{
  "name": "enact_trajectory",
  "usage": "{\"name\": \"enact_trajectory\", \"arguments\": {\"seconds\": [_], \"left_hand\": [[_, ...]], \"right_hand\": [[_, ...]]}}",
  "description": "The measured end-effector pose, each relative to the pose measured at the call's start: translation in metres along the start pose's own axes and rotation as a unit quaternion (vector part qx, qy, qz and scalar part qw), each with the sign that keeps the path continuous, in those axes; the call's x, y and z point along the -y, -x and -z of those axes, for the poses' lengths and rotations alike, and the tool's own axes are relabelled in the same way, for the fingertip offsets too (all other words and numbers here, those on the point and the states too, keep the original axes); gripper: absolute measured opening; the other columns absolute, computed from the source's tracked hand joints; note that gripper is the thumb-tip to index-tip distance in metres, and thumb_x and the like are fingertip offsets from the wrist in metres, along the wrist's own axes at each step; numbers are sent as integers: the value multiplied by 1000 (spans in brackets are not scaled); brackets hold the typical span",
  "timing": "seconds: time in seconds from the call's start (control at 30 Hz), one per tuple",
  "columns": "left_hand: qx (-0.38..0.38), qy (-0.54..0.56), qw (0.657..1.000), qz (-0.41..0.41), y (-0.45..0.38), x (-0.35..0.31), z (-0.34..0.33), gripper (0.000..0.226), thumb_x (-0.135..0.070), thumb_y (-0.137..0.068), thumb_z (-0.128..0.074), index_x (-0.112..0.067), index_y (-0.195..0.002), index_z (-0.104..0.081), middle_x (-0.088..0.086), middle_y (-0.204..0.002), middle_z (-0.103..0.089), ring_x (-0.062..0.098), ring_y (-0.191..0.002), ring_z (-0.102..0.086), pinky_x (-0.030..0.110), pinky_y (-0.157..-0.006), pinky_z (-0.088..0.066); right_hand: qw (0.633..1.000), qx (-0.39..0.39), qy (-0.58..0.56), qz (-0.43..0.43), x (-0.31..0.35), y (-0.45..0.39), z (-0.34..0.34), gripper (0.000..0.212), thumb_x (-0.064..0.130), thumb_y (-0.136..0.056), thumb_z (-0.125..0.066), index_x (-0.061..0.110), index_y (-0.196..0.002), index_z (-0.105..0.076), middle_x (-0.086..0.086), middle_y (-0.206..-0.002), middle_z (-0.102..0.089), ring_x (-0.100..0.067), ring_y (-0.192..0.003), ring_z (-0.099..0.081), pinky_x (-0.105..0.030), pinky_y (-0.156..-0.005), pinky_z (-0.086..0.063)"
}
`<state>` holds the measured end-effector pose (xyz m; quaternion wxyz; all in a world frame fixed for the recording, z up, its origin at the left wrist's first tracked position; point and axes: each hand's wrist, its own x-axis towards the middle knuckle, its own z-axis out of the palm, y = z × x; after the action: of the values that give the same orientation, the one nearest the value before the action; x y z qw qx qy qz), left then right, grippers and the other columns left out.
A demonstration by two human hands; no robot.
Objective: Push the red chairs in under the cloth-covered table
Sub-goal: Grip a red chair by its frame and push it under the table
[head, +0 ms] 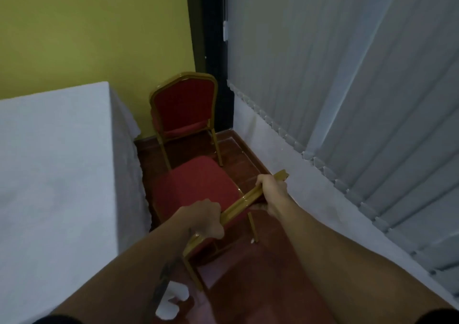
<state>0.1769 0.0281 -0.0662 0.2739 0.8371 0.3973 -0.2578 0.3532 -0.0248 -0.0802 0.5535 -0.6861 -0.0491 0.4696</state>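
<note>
A red chair (pixel 196 187) with a gold frame stands right below me, its seat facing the white-clothed table (pixel 54 162) on the left. The seat's left edge touches the hanging cloth. My left hand (pixel 207 218) grips the near end of its gold backrest top rail. My right hand (pixel 272 189) grips the far end of the same rail. A second red chair (pixel 183 110) stands farther off in the corner by the yellow wall, away from the table, seen from behind.
Grey vertical blinds (pixel 347 75) and a white wall ledge (pixel 285 154) run along the right. A dark door frame (pixel 213 50) fills the far corner. The floor (pixel 260 274) is dark red tile. A white scrap (pixel 173 301) shows near my left forearm.
</note>
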Motion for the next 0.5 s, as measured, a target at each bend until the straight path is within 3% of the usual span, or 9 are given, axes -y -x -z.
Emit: {"name": "enact_trajectory", "arguments": {"seconds": [0.13,0.17,0.23,0.33,0.4,0.5], "left_hand": [[-11,57,998,18,-15,23,1,58,-46,-76,-70,-18,-125,-57,1,-107,-64,21,-96,-65,40,-87,-58],[-21,53,998,25,-17,26,0,65,-47,-75,-73,-18,-130,-55,2,-115,-64,23,-101,-64,42,-91,-57],[-41,53,997,45,-18,28,-3,67,-42,-77,-77,-17,-134,-52,7,-124,-62,27,-109,-63,44,-95,-56],[-58,66,993,81,-21,28,-6,50,-23,-80,-65,-12,-128,-58,11,-119,-66,30,-105,-67,42,-89,-59],[-61,75,989,111,-24,24,-5,43,-21,-79,-59,-12,-120,-61,9,-109,-64,29,-99,-68,42,-86,-60],[-88,101,979,156,-28,6,-3,34,-20,-82,-59,-11,-115,-60,5,-101,-59,27,-92,-65,38,-80,-59]], "right_hand": [[999,-10,43,29,7,-16,-16,18,12,-87,-64,2,-99,-55,-15,-74,-66,-33,-69,-71,-59,-68,-63],[998,-5,48,31,8,-19,-21,23,15,-87,-69,3,-101,-54,-14,-74,-66,-32,-69,-71,-58,-71,-63],[999,15,28,18,8,-22,-30,57,19,-77,-79,5,-123,-48,-13,-85,-71,-32,-76,-73,-56,-74,-63],[998,47,-27,-28,1,-24,-41,115,14,-60,-76,38,-154,-14,-15,-104,-71,-37,-91,-72,-64,-81,-58],[997,57,-26,-38,-1,-29,-41,127,11,-58,-66,48,-155,7,-17,-105,-69,-38,-93,-71,-65,-80,-57],[997,64,-23,-30,4,-43,-35,124,10,-57,-61,41,-158,4,-17,-114,-67,-35,-93,-70,-58,-74,-61]]}}
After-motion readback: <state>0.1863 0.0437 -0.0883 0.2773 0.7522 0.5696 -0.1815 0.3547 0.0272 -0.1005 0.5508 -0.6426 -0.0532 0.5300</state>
